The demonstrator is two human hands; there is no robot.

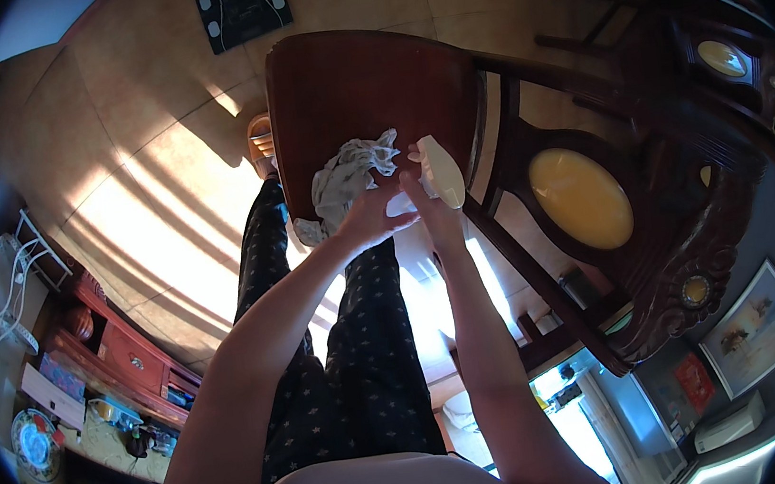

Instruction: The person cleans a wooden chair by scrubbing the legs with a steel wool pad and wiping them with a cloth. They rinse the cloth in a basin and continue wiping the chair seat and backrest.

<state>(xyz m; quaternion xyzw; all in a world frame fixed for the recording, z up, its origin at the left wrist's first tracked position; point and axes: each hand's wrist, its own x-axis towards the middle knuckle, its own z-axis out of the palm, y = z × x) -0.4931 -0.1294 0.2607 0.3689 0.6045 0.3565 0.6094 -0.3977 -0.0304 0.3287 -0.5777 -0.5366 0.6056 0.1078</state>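
Observation:
A dark red-brown wooden chair (369,79) stands before me, its seat beneath my hands. On the seat's near part lies a crumpled whitish cloth (344,175) with grey marks. My left hand (377,214) is beside the cloth, its thumb and fingers apart; whether it touches the cloth or the pale thing by my palm cannot be told. My right hand (434,201) holds a flat, pale cream object (443,172) with pointed ends, its kind unclear. Its fingertips show at the object's left edge.
The chair's carved back (567,185) with a yellow oval inlay extends to the right. A black bathroom scale (242,7) lies on the tiled floor. A brown slipper (261,138) is at the seat's left. A red cabinet (132,357) stands at the lower left.

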